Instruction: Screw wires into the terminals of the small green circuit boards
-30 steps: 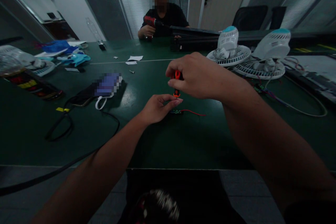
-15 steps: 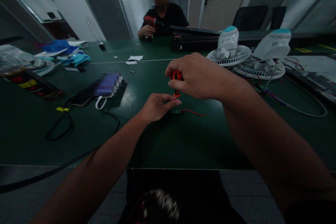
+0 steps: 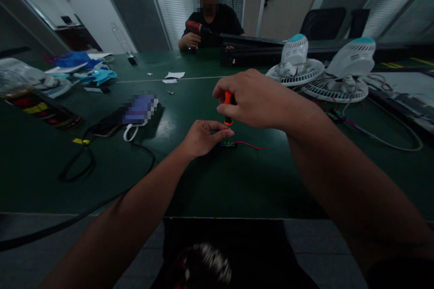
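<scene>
My right hand [image 3: 252, 99] is closed round the orange and black handle of a screwdriver [image 3: 228, 122], which stands upright with its tip downward. Below it, thumb and forefinger of my left hand [image 3: 205, 137] are pinched together around the screwdriver's lower end; whatever they pinch is too small and covered to make out. A small green circuit board [image 3: 228, 144] shows just under those fingertips, its left part hidden by the hand. From its right end a thin red wire [image 3: 251, 145] runs out over the green tabletop [image 3: 244, 189].
Two white fan heads [image 3: 294, 72] lie at the right, beside wires and another board [image 3: 335, 115]. At the left are a phone [image 3: 139, 109], a black cable [image 3: 111, 196] and a lying bottle [image 3: 44, 108]. Across the table a person holds a red power drill [image 3: 194, 27].
The screwdriver handle has turned a little within my right hand, showing a different orange face. My left hand has stayed in place.
</scene>
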The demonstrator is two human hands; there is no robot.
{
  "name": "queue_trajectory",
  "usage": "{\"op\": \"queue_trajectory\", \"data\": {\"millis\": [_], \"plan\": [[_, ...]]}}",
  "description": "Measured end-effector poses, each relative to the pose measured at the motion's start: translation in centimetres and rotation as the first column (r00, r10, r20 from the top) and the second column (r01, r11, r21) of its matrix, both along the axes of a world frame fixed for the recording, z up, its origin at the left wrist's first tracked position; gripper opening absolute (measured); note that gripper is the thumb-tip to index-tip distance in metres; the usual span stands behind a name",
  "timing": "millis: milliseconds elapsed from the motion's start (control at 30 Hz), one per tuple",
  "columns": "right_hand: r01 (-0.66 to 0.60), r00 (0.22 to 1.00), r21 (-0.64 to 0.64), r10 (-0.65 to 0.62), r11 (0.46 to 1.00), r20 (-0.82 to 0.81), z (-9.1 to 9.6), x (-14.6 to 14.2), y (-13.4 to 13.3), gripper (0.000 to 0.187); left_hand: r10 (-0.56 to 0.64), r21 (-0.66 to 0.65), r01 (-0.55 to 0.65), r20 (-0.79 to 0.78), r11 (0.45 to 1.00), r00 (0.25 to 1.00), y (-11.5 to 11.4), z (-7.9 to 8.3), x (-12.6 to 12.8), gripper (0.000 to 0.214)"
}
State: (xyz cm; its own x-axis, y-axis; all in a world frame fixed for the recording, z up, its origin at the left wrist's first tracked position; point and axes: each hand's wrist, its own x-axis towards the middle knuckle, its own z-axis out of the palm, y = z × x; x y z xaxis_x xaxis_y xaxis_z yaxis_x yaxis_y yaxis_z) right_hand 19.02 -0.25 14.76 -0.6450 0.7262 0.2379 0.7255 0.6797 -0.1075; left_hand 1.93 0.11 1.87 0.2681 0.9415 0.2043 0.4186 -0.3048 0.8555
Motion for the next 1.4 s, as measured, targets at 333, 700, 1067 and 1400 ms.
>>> {"op": "queue_trajectory", "data": {"millis": [333,700,1067,1400], "plan": [[-0.003,1.000,0.004,0.003,1.000,-0.016,-0.11,0.07,0.01,0.033,0.004,0.014,-0.004,-0.009,1.000,1.000,0.10,-0.08,-0.06,0.016],[-0.006,1.000,0.010,0.006,1.000,0.000,-0.07,0.01,0.17,0.029,0.030,0.018,-0.030,-0.015,0.999,0.999,0.11,-0.11,-0.05,0.017],[0.019,1.000,0.004,-0.019,1.000,0.012,-0.17,-0.01,0.49,0.028,0.023,0.035,-0.024,0.042,0.999,0.999,-0.14,-0.49,0.21,0.020],[0.026,0.999,0.003,-0.026,1.000,0.024,-0.12,-0.06,0.44,0.028,-0.079,0.018,0.078,0.047,0.997,0.996,-0.44,0.03,-0.18,0.022]]}}
